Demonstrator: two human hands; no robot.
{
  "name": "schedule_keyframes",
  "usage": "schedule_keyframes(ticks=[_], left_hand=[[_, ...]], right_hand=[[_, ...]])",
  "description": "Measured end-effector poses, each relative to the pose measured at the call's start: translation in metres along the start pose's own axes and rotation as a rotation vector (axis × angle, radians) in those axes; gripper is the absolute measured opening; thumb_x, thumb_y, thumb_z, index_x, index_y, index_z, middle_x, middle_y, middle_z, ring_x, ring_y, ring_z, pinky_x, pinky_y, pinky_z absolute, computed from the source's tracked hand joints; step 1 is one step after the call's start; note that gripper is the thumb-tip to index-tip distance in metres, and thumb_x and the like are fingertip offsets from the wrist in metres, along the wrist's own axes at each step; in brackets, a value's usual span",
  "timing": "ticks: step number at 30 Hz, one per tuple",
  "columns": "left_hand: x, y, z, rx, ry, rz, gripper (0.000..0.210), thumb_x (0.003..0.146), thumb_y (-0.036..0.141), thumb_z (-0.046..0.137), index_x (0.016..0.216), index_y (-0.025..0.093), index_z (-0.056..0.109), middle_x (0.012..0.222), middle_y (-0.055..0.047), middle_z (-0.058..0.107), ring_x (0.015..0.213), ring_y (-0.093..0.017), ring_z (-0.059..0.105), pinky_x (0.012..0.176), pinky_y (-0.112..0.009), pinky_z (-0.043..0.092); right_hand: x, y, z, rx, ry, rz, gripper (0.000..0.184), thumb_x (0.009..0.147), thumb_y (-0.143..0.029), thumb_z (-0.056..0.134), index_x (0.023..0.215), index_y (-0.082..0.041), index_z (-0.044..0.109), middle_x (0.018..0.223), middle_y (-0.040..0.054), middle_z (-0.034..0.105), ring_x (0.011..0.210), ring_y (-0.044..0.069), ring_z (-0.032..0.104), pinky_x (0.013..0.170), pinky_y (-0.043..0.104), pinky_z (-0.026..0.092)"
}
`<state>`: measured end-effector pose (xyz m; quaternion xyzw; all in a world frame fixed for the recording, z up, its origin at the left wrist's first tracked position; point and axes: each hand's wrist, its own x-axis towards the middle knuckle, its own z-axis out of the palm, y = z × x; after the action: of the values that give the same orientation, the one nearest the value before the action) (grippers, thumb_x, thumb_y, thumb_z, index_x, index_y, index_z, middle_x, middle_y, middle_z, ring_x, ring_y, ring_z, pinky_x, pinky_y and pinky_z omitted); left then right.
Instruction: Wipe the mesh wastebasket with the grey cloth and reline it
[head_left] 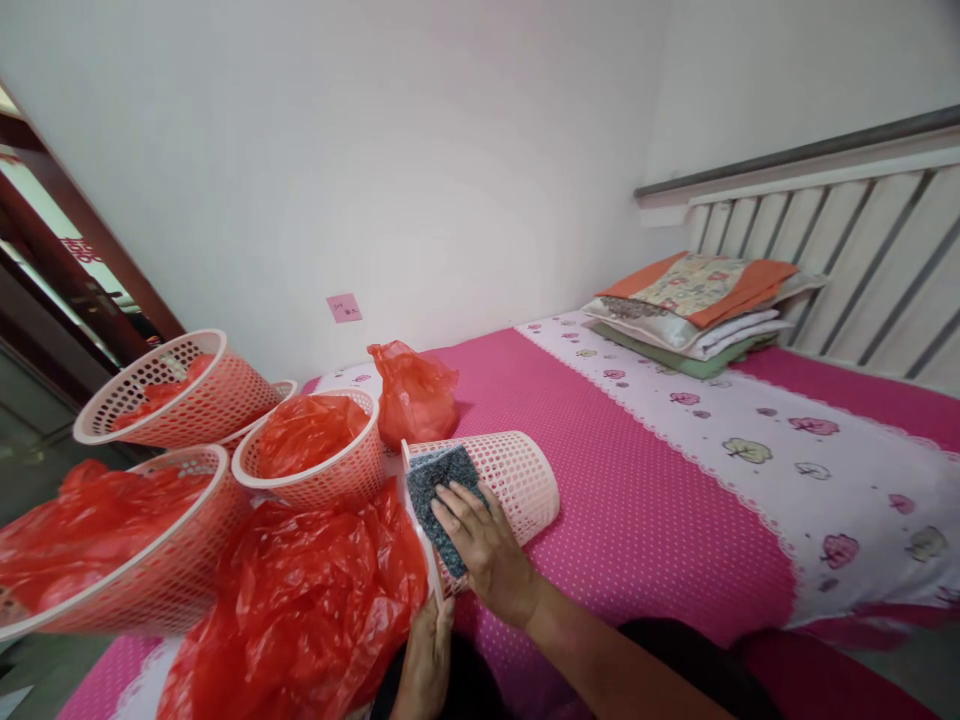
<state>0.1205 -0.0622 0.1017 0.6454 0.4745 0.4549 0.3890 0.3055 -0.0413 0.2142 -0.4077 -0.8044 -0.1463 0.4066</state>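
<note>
A pale pink plastic basket (525, 480) with perforated sides lies tipped over on the bedspread, its mouth facing left. My left hand (429, 640) is closed on the lower part of its rim. A dark grey cloth (442, 480) is spread over the side near the rim. My right hand (484, 545) holds this cloth against the basket, fingers laid across it. Just left of the basket spreads a crumpled red plastic bag (315, 580). Behind it stands another red bag (416, 395), bulging with something inside.
Several more pink baskets hold red bags on the left, including a front basket (180, 540), a middle basket (330, 470) and a tilted rear basket (217, 385). Folded bedding (690, 300) lies at the back right by a radiator (862, 250). A white wall (450, 180) borders the pink bed (637, 520).
</note>
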Motion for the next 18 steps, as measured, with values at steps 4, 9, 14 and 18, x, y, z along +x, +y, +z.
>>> schedule_keyframes(ticks=[4, 9, 14, 18], left_hand=[[-0.005, 0.002, -0.001, 0.013, 0.02, -0.006, 0.058, 0.092, 0.069, 0.056, 0.12, 0.024, 0.078, 0.127, -0.014, 0.078, 0.137, -0.038, 0.062, 0.127, -0.061, 0.036], [-0.006, -0.007, 0.002, -0.012, 0.125, -0.097, 0.064, 0.081, 0.079, 0.061, 0.108, 0.023, 0.078, 0.124, -0.017, 0.079, 0.134, -0.041, 0.063, 0.126, -0.059, 0.038], [-0.008, -0.022, 0.006, -0.028, 0.19, -0.154, 0.07, 0.076, 0.081, 0.063, 0.112, 0.023, 0.076, 0.131, -0.018, 0.076, 0.138, -0.042, 0.061, 0.126, -0.059, 0.038], [-0.008, -0.026, 0.006, 0.002, 0.179, -0.132, 0.066, 0.077, 0.078, 0.066, 0.115, 0.025, 0.076, 0.132, -0.017, 0.076, 0.14, -0.041, 0.059, 0.125, -0.058, 0.04]], right_hand=[[0.006, 0.009, 0.001, 0.02, -0.014, 0.07, 0.052, 0.105, -0.015, 0.039, 0.157, -0.014, 0.046, 0.159, 0.0125, 0.056, 0.151, 0.028, 0.041, 0.129, 0.053, 0.019], [0.004, 0.027, 0.004, 0.008, -0.078, 0.191, 0.056, 0.102, -0.011, 0.041, 0.158, -0.015, 0.047, 0.16, 0.0129, 0.055, 0.151, 0.029, 0.042, 0.126, 0.055, 0.023], [-0.004, 0.058, 0.006, -0.089, -0.145, 0.383, 0.062, 0.097, -0.003, 0.036, 0.156, -0.013, 0.049, 0.162, 0.0146, 0.053, 0.151, 0.031, 0.043, 0.123, 0.058, 0.029], [-0.013, 0.085, 0.003, -0.144, -0.171, 0.523, 0.071, 0.089, 0.002, 0.037, 0.156, -0.018, 0.051, 0.163, 0.0127, 0.052, 0.151, 0.03, 0.043, 0.124, 0.057, 0.029]])
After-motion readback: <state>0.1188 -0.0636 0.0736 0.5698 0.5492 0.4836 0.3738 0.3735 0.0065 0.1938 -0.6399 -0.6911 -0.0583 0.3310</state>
